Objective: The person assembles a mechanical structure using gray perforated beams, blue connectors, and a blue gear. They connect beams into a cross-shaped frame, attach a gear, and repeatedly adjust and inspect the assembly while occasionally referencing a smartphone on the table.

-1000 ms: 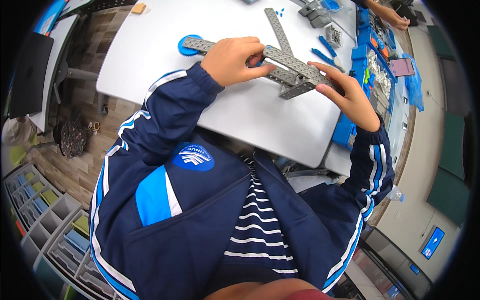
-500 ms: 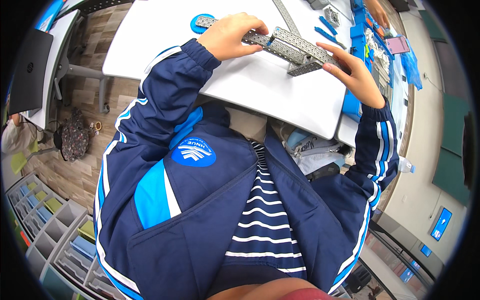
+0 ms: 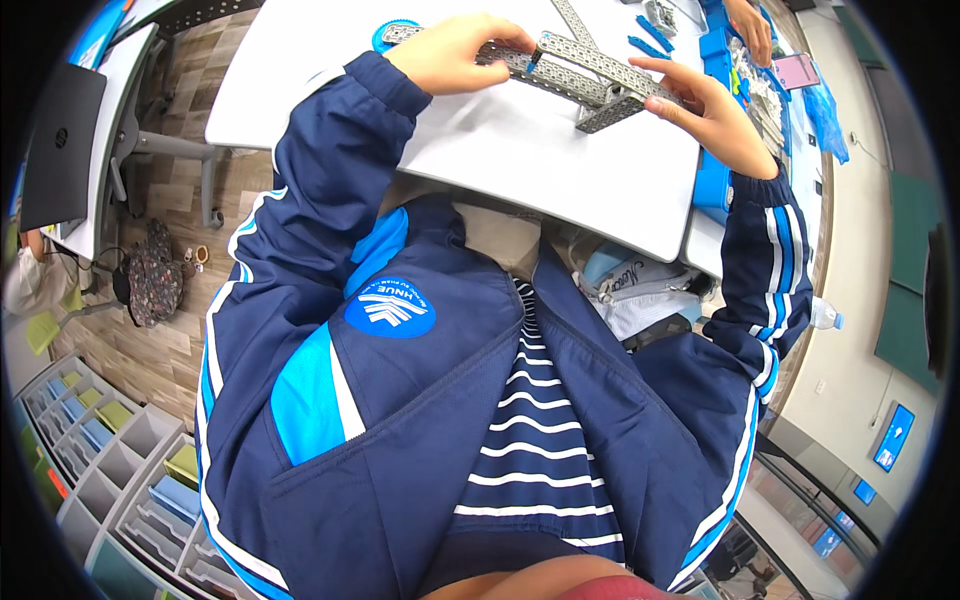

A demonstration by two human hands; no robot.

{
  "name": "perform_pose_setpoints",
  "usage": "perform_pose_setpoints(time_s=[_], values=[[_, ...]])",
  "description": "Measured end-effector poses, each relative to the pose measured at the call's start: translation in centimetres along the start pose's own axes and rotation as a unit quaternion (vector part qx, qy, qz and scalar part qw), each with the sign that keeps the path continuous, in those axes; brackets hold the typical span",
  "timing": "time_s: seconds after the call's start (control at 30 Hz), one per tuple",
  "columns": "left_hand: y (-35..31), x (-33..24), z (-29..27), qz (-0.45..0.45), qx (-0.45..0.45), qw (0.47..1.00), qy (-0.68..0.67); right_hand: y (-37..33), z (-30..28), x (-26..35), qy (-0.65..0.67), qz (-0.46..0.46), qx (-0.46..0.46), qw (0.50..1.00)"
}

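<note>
Both my hands hold a grey perforated metal frame [image 3: 560, 82] built of joined beams, above the white table [image 3: 500, 150]. My left hand [image 3: 455, 55] is closed around its left beam, thumb on the near side. On the right, my right hand [image 3: 705, 105] grips the other end, fingers on top and thumb along the near face. A blue gear [image 3: 392, 36] sits at the frame's left end, just past my left hand. A small blue piece [image 3: 533, 62] shows where two beams meet. Behind the frame, another perforated strip [image 3: 574, 22] runs toward the far edge.
Blue tool-like parts [image 3: 652, 38] lie farther back on the table. Blue bins [image 3: 716, 60] of small parts stand at the right, with another person's hand [image 3: 750, 28] over them. A black laptop [image 3: 62, 145] rests on a side table at the left.
The view has shifted slightly, and my hands with the frame appear a little higher. The other person's hand has come further into view over the bins. My grip looks the same.
</note>
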State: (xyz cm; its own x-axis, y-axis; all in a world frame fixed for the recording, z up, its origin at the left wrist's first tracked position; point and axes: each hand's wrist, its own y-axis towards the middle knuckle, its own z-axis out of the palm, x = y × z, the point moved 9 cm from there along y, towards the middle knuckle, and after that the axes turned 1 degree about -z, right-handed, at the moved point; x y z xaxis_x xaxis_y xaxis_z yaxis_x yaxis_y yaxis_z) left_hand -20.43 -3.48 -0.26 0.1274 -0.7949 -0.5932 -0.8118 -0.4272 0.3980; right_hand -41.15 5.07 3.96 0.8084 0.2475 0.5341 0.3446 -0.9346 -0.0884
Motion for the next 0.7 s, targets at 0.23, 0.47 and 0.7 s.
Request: perform_pose_setpoints(time_s=[0.23,0.47,0.7], values=[[2.6,5.0,1.7,-0.249,0.184,0.941,-0.139,0.6,0.6,-1.0,0.063,-0.003,0.018,0.998],[2.9,5.0,1.4,-0.302,0.204,0.922,-0.129,0.8,0.6,-1.7,0.059,0.028,0.042,0.997],[2.9,5.3,1.3,-0.307,0.182,0.926,-0.126,0.8,0.2,-2.1,-0.009,0.000,0.007,1.000]])
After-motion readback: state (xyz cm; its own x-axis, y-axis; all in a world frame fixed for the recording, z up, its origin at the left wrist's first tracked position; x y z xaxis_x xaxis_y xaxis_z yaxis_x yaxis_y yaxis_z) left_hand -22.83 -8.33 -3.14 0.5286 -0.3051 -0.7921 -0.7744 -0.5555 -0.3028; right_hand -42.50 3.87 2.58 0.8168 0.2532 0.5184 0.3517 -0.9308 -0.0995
